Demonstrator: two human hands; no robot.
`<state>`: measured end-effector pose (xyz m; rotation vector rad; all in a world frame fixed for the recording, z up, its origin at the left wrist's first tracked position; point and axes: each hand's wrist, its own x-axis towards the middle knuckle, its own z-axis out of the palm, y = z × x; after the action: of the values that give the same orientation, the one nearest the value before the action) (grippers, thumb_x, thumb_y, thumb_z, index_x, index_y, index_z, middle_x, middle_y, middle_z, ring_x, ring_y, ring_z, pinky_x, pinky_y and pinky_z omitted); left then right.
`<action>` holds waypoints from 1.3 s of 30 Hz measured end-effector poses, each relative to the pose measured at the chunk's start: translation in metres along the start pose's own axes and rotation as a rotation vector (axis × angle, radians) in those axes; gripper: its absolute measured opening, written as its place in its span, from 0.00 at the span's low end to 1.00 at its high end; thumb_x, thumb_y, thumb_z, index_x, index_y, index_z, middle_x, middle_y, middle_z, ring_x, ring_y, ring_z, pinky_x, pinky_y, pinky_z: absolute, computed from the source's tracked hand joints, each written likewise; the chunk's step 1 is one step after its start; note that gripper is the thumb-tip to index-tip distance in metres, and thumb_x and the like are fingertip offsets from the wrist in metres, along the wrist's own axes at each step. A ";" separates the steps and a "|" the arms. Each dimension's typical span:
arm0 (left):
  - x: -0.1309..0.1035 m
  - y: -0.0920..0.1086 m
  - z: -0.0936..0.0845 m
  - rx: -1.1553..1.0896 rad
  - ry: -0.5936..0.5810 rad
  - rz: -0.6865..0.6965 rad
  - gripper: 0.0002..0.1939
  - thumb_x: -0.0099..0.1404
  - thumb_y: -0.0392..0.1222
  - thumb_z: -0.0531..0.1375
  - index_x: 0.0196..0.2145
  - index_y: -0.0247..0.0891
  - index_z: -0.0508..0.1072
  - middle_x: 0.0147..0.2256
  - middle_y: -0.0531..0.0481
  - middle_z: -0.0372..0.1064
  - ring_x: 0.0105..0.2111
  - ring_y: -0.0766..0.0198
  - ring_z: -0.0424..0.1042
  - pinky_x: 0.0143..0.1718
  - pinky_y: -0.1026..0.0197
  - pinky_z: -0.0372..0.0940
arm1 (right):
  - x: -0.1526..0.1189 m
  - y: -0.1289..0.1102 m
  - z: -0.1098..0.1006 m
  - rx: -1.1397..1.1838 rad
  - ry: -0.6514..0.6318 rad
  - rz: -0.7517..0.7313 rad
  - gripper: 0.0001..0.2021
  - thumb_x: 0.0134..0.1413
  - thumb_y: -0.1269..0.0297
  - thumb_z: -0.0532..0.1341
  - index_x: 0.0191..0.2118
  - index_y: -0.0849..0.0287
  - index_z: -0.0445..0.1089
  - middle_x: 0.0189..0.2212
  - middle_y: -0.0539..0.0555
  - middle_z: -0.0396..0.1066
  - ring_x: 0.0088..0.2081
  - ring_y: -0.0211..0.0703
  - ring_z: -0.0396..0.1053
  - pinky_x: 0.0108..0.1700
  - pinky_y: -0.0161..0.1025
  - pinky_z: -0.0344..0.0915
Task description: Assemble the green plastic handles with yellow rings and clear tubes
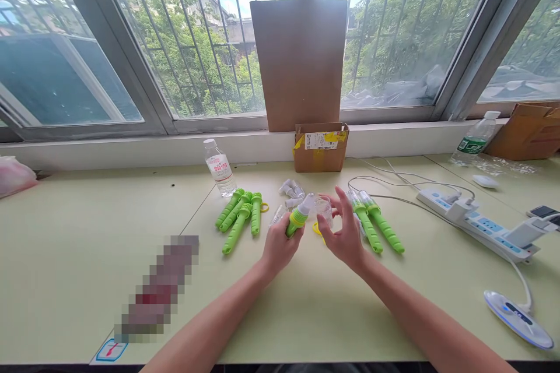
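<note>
My left hand point(280, 247) is closed around a green ribbed handle point(296, 221), which tilts up to the right and has a whitish translucent piece at its top. Facing it, my right hand point(347, 236) pinches a clear plastic cap point(324, 208) between thumb and fingers, beside that tip. Several loose green handles point(238, 227) lie to the left with a yellow ring point(265, 207). On the right rest two green handles with clear tops point(377, 221). White and clear plastic parts point(292, 189) are piled behind my hands. Another yellow ring point(317, 228) shows partly between them.
A water bottle point(220, 169) stands back left, and a small cardboard box point(321, 148) sits by the window. To the right are a power strip point(479, 224) with cables, a second bottle point(475, 139) and a white oval device point(518, 319). A blurred patch point(160, 288) covers something front left.
</note>
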<state>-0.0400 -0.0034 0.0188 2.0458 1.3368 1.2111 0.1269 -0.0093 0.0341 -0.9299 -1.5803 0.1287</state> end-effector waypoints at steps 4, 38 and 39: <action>0.003 -0.003 -0.005 0.152 -0.028 0.023 0.04 0.63 0.41 0.54 0.30 0.39 0.63 0.23 0.56 0.60 0.22 0.68 0.57 0.25 0.65 0.53 | 0.007 0.005 -0.009 -0.061 -0.077 -0.076 0.35 0.52 0.72 0.57 0.64 0.53 0.44 0.49 0.57 0.71 0.47 0.49 0.69 0.38 0.43 0.71; 0.015 -0.012 -0.023 0.714 0.052 0.420 0.20 0.63 0.56 0.57 0.43 0.37 0.69 0.34 0.46 0.70 0.36 0.55 0.69 0.35 0.57 0.62 | 0.009 0.027 -0.018 -0.545 -0.475 -0.365 0.09 0.56 0.61 0.58 0.40 0.59 0.71 0.28 0.51 0.76 0.28 0.40 0.70 0.25 0.36 0.52; 0.016 -0.013 -0.024 0.702 0.046 0.400 0.22 0.63 0.58 0.56 0.44 0.37 0.69 0.35 0.45 0.70 0.37 0.55 0.68 0.35 0.57 0.63 | 0.009 0.028 -0.018 -0.558 -0.467 -0.383 0.09 0.57 0.61 0.58 0.40 0.59 0.70 0.28 0.51 0.75 0.28 0.39 0.70 0.25 0.36 0.52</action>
<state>-0.0642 0.0138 0.0292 2.9001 1.5787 1.0217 0.1562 0.0079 0.0300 -1.0427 -2.2651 -0.4142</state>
